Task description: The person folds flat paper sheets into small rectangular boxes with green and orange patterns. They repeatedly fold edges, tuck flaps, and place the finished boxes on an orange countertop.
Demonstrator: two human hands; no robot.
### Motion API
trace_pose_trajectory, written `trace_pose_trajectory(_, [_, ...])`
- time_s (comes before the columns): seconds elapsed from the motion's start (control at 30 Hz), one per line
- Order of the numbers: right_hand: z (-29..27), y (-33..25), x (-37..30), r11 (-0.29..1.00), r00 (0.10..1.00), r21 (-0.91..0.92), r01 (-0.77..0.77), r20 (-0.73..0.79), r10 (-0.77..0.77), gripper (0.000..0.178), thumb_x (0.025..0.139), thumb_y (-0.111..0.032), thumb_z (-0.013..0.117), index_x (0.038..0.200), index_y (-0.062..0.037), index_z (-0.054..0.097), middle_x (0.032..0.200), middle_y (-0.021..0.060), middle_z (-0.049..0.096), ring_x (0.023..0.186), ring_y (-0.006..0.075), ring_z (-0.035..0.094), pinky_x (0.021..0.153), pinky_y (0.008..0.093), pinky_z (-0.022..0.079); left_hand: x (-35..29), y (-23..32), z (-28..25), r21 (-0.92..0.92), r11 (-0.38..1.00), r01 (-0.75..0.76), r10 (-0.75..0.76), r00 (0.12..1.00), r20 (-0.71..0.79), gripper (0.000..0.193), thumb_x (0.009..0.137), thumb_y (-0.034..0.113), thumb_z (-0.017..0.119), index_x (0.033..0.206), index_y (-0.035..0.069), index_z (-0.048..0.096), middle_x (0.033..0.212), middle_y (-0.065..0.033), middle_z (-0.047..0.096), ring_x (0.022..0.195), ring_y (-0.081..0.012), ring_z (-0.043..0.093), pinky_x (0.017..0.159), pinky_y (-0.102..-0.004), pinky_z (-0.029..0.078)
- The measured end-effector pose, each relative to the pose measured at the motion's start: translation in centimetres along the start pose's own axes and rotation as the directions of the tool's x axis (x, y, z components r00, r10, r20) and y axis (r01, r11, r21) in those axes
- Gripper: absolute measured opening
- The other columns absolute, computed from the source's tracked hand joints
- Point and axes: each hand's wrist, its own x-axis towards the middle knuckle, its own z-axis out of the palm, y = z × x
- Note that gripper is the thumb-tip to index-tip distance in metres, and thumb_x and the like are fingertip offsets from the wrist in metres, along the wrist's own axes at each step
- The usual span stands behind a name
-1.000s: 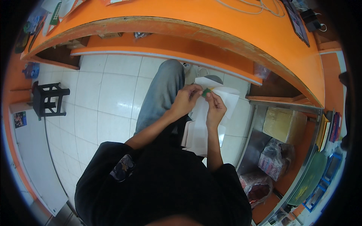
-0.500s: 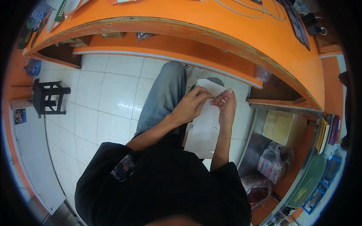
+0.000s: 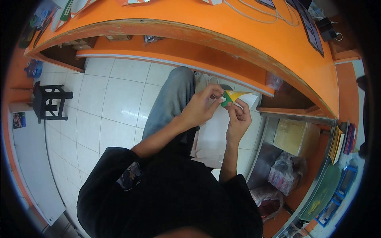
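A white, creased cardboard sheet (image 3: 215, 135) lies across my lap, with cut flaps along its lower end. Its far end is turned over and shows a green and yellow printed flap (image 3: 233, 95). My left hand (image 3: 201, 106) pinches the green corner of that flap between thumb and fingers. From the right, my right hand (image 3: 238, 122) grips the same flap's near edge with curled fingers. Where the fingers meet the card, small details are hidden.
An orange counter (image 3: 178, 14) curves across the far side, carrying cables and a tablet (image 3: 311, 33). To my right, a shelf holds a cardboard box (image 3: 295, 137) and plastic-wrapped packs (image 3: 286, 174). A black stool (image 3: 51, 101) stands on the tiled floor at left.
The far end of the cardboard has been turned over, so its green and yellow printed side now shows. My left hand has shifted slightly up; the right fingers have curled in lower.
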Motion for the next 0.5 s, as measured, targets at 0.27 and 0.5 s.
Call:
trace_pose_trajectory(0.27, [0.0,-0.8,-1.2,0.999,0.999,0.047,-0.004,0.039,0.002,0.022,0.089,-0.004,0.064,0.108,0.0077,0.063,0.097,0.0130,0.069,0.087,0.0146,0.064,0.083,0.0265,0.049,0.1,2.3,-0.8,0.171,0.982,-0.079,0.070,0.996,0.060,0.031,0.084,0.004,0.067,0.111,0.001,0.053,0.096,-0.0116,0.063,0.086,-0.0221,0.063,0.079,-0.0301,0.049])
trace_pose_trajectory(0.5, [-1.0,-0.3,-0.6,0.968,0.983,0.233,-0.098,0.172,0.058,0.021,0.084,0.003,0.067,0.106,0.0051,0.065,0.096,0.0115,0.069,0.086,0.0136,0.065,0.082,0.0251,0.050,0.6,3.9,-2.2,0.053,0.999,0.008,-0.018,0.982,0.188,0.030,0.085,0.007,0.066,0.113,0.005,0.055,0.090,-0.0077,0.066,0.080,-0.0182,0.065,0.074,-0.0285,0.048])
